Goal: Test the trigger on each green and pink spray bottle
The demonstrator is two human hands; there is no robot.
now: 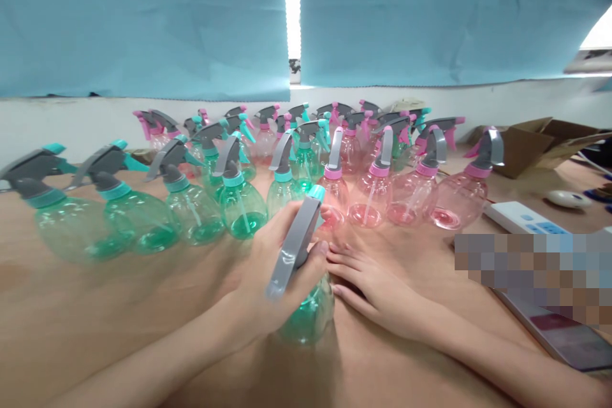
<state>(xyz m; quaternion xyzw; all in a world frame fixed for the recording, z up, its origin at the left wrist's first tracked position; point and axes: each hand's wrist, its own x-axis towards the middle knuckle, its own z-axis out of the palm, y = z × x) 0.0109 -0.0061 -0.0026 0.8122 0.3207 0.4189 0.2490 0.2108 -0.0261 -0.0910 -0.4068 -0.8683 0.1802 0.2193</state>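
A green spray bottle [306,319] with a grey trigger head and a teal nozzle stands on the wooden table in front of me. My left hand [275,261] is closed around its neck, just under the grey head. On the table to the right of the bottle lies my right hand [370,284], palm down with its fingers stretched out towards the bottle. Whether its fingertips touch the bottle, I cannot tell. Beyond my hands runs a front row of bottles: green spray bottles [243,207] on the left and pink spray bottles [370,201] on the right.
Several more green and pink spray bottles crowd behind the front row. At the right are an open cardboard box [530,143], a white power strip [526,218], a white mouse [567,199] and a phone [564,335]. Blue blinds [143,25] hang behind the table.
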